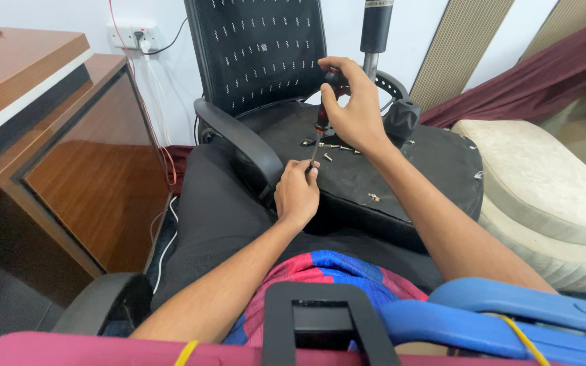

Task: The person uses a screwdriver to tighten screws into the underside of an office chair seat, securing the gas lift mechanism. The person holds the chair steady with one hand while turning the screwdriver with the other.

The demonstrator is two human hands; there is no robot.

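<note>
Screwdriver (321, 122) stands upright at frame centre over the overturned office chair seat (374, 169). Right hand (350, 108) is closed round its handle; left hand (298, 193) pinches the shaft tip, probably on a screw. Stiff, light tool; loose screws (337, 146) lie beside it.

This looks like a room in a home used partly as an office, with a polished wooden desk (69, 135) along the wall, a black mesh-backed office chair (259, 54) lying dismantled, a cream sofa (544, 183), maroon drapery (530, 78), and a wall socket (130, 34) with trailing cables.
</note>
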